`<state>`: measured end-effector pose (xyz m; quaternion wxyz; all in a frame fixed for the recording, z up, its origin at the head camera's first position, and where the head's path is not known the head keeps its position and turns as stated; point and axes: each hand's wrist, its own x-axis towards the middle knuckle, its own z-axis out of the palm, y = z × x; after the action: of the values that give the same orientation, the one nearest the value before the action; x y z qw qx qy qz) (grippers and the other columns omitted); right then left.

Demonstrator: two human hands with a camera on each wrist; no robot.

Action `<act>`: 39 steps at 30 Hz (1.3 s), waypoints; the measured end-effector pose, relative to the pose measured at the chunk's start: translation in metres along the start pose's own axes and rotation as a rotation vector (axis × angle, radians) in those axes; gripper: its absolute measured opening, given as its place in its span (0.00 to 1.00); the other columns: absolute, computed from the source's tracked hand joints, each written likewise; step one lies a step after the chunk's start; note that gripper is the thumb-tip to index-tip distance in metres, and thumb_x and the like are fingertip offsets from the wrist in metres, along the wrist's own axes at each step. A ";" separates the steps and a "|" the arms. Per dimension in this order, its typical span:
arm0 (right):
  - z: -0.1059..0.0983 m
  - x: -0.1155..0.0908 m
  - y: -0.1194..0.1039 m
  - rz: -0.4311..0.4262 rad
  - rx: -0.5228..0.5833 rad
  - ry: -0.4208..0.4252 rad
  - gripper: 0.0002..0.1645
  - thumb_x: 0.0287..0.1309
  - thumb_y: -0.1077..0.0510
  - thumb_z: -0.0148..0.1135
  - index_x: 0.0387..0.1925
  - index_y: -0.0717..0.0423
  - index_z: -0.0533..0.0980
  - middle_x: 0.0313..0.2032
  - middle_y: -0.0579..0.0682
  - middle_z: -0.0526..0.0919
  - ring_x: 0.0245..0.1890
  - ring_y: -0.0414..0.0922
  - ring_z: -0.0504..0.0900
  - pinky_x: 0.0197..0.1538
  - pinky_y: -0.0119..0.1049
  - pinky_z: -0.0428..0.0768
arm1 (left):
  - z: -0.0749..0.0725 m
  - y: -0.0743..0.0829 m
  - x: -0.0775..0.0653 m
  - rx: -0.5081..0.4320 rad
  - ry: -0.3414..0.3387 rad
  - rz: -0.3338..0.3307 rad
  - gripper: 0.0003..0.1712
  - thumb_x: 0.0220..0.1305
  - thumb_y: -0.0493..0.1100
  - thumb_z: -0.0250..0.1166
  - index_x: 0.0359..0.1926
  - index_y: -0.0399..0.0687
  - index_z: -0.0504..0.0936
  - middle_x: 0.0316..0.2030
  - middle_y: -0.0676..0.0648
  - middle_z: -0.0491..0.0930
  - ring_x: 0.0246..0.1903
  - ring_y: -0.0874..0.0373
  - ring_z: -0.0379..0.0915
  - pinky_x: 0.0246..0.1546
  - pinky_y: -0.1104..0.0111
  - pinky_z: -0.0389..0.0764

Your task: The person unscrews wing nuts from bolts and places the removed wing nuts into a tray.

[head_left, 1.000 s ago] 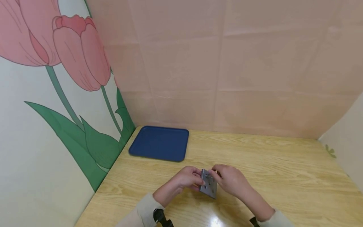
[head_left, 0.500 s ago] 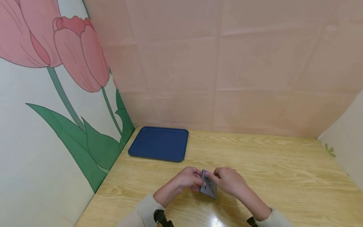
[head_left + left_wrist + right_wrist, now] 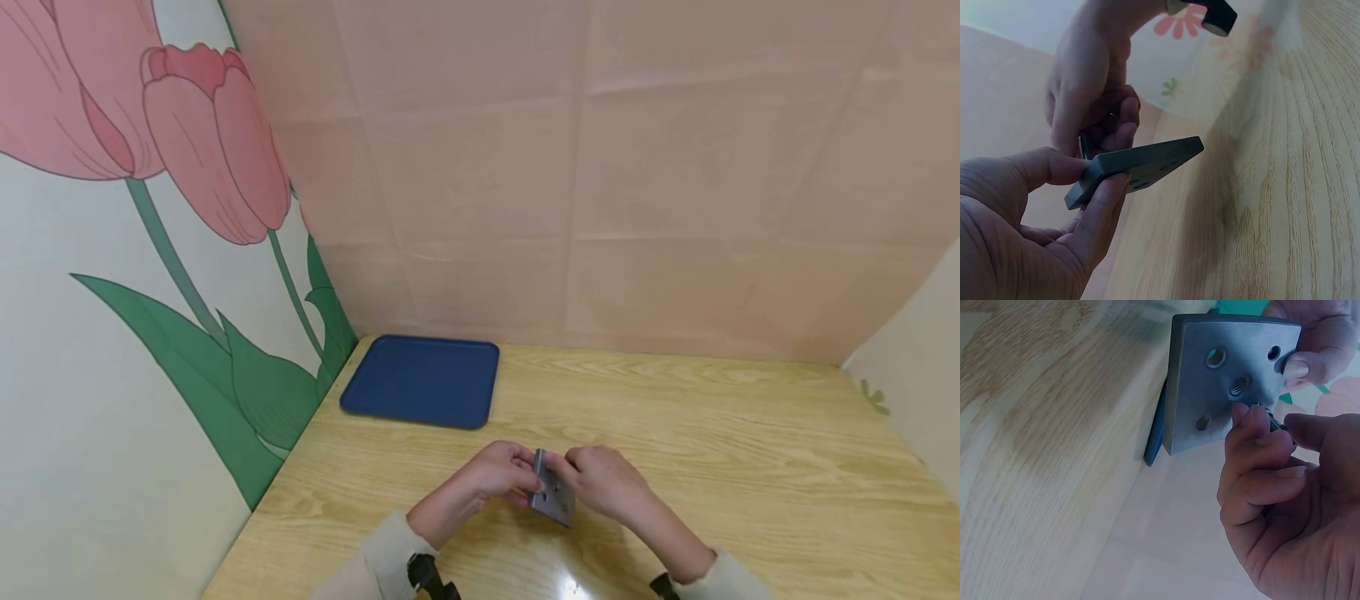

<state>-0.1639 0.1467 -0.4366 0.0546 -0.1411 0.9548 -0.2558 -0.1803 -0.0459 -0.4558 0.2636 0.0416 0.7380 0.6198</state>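
Observation:
My left hand (image 3: 498, 473) pinches a square grey metal plate (image 3: 557, 503) by one edge, thumb on one face and fingers on the other. The plate is held tilted above the table. In the right wrist view its face (image 3: 1194, 384) shows several holes, the middle one threaded. A threaded screw (image 3: 1276, 423) is pinched between the thumb and fingers of my right hand (image 3: 611, 482), its tip close against the plate near a corner. Those fingers hide the screw's end and the hole there. From the left wrist view, the plate's thick side (image 3: 1141, 155) faces the camera.
A blue tray (image 3: 423, 379) lies at the back left of the wood-grain table (image 3: 712, 442). Behind the table rises a pink-beige cloth wall (image 3: 465, 167), with a tulip-printed panel (image 3: 217, 150) at the left. Black straps sit on both wrists.
A second ago the screw showed standing out from the plate; now my right fingers cover it in the head view, having shifted closer against the plate's face. The left hand and plate stay nearly still.

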 end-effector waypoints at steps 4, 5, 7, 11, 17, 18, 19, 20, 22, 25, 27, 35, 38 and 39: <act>0.000 0.000 0.001 0.008 0.042 -0.021 0.31 0.76 0.40 0.49 0.16 0.50 0.72 0.14 0.43 0.65 0.15 0.39 0.60 0.21 0.31 0.58 | 0.001 0.000 0.000 -0.005 0.006 0.001 0.17 0.56 0.28 0.68 0.48 0.35 0.80 0.35 0.43 0.84 0.34 0.52 0.84 0.34 0.59 0.87; 0.000 0.000 0.001 0.010 0.048 -0.027 0.32 0.76 0.40 0.48 0.17 0.50 0.73 0.14 0.43 0.65 0.15 0.39 0.60 0.21 0.30 0.59 | 0.001 0.000 0.000 -0.004 0.008 0.002 0.17 0.56 0.28 0.68 0.48 0.35 0.80 0.35 0.43 0.84 0.34 0.52 0.84 0.34 0.59 0.87; 0.001 0.000 0.002 0.013 0.062 -0.036 0.32 0.77 0.40 0.46 0.18 0.51 0.74 0.14 0.43 0.67 0.15 0.39 0.60 0.21 0.30 0.59 | 0.002 0.000 0.000 -0.005 0.012 0.006 0.17 0.56 0.28 0.68 0.48 0.34 0.80 0.35 0.43 0.85 0.34 0.52 0.84 0.34 0.58 0.87; 0.000 0.001 0.003 0.018 0.065 -0.047 0.31 0.77 0.41 0.46 0.19 0.50 0.74 0.15 0.43 0.68 0.15 0.39 0.61 0.21 0.30 0.58 | 0.001 0.000 0.001 0.000 0.009 0.006 0.17 0.56 0.27 0.68 0.48 0.35 0.81 0.34 0.43 0.85 0.34 0.52 0.84 0.34 0.58 0.87; -0.002 0.000 0.002 -0.005 0.039 -0.033 0.26 0.73 0.42 0.54 0.21 0.50 0.76 0.16 0.42 0.68 0.16 0.39 0.63 0.22 0.31 0.60 | 0.000 0.000 0.001 0.018 -0.017 0.004 0.16 0.57 0.29 0.68 0.48 0.36 0.81 0.34 0.44 0.85 0.33 0.54 0.84 0.34 0.60 0.87; -0.002 -0.001 0.003 -0.023 0.031 -0.027 0.24 0.72 0.42 0.56 0.22 0.50 0.78 0.17 0.42 0.70 0.17 0.39 0.65 0.22 0.31 0.62 | 0.000 0.000 0.001 0.016 -0.017 0.004 0.16 0.57 0.29 0.68 0.48 0.36 0.81 0.34 0.44 0.85 0.33 0.53 0.84 0.34 0.60 0.87; -0.002 -0.001 0.003 -0.045 0.019 -0.018 0.21 0.71 0.43 0.59 0.24 0.50 0.79 0.18 0.41 0.72 0.17 0.38 0.66 0.22 0.31 0.64 | 0.000 0.001 0.000 0.011 -0.018 0.001 0.16 0.57 0.29 0.68 0.48 0.36 0.81 0.34 0.44 0.85 0.33 0.53 0.84 0.34 0.60 0.87; -0.002 -0.001 0.004 -0.074 -0.002 -0.003 0.18 0.69 0.44 0.61 0.27 0.50 0.80 0.19 0.40 0.74 0.18 0.37 0.68 0.22 0.31 0.66 | 0.000 0.001 0.000 0.010 -0.017 0.001 0.16 0.58 0.29 0.68 0.48 0.36 0.81 0.34 0.44 0.84 0.33 0.53 0.84 0.35 0.60 0.87; -0.003 0.000 0.005 -0.153 -0.064 0.029 0.14 0.66 0.45 0.65 0.31 0.50 0.81 0.21 0.39 0.76 0.19 0.35 0.69 0.22 0.30 0.68 | 0.000 0.000 0.000 0.008 -0.012 0.003 0.16 0.57 0.28 0.68 0.48 0.36 0.81 0.35 0.43 0.84 0.33 0.53 0.84 0.34 0.59 0.87; -0.002 0.000 0.009 -0.311 -0.207 0.094 0.11 0.62 0.48 0.70 0.36 0.51 0.82 0.25 0.38 0.78 0.21 0.32 0.71 0.22 0.28 0.71 | -0.001 -0.001 0.000 0.012 -0.007 0.008 0.16 0.57 0.28 0.68 0.48 0.35 0.82 0.35 0.43 0.84 0.33 0.53 0.84 0.34 0.59 0.87; -0.002 0.000 0.012 -0.415 -0.294 0.147 0.12 0.59 0.50 0.72 0.39 0.52 0.82 0.27 0.38 0.78 0.23 0.31 0.72 0.23 0.27 0.71 | -0.001 -0.002 0.001 0.018 -0.005 0.010 0.16 0.58 0.29 0.68 0.48 0.35 0.82 0.35 0.44 0.84 0.33 0.53 0.84 0.34 0.60 0.87; 0.001 0.000 0.017 -0.611 -0.414 0.286 0.14 0.53 0.53 0.77 0.40 0.49 0.82 0.28 0.40 0.79 0.24 0.33 0.74 0.22 0.26 0.71 | -0.002 -0.002 0.002 -0.004 0.001 0.005 0.15 0.57 0.28 0.68 0.47 0.35 0.82 0.34 0.43 0.84 0.34 0.53 0.84 0.34 0.60 0.87; 0.002 0.000 0.016 -0.557 -0.381 0.272 0.12 0.58 0.51 0.74 0.41 0.48 0.82 0.29 0.39 0.80 0.25 0.32 0.75 0.23 0.25 0.72 | -0.002 -0.002 0.002 -0.002 -0.005 0.008 0.16 0.57 0.29 0.68 0.48 0.35 0.82 0.35 0.43 0.84 0.34 0.53 0.84 0.34 0.60 0.87; 0.002 0.000 0.015 -0.520 -0.357 0.262 0.11 0.60 0.50 0.72 0.41 0.48 0.82 0.30 0.39 0.81 0.25 0.31 0.75 0.23 0.25 0.72 | -0.002 -0.002 0.001 -0.007 -0.005 0.009 0.16 0.57 0.29 0.68 0.48 0.35 0.82 0.35 0.43 0.84 0.34 0.53 0.84 0.34 0.60 0.87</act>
<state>-0.1672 0.1584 -0.4457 -0.1611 -0.3530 0.9156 -0.1058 -0.1820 -0.0477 -0.4581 0.2628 0.0454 0.7351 0.6233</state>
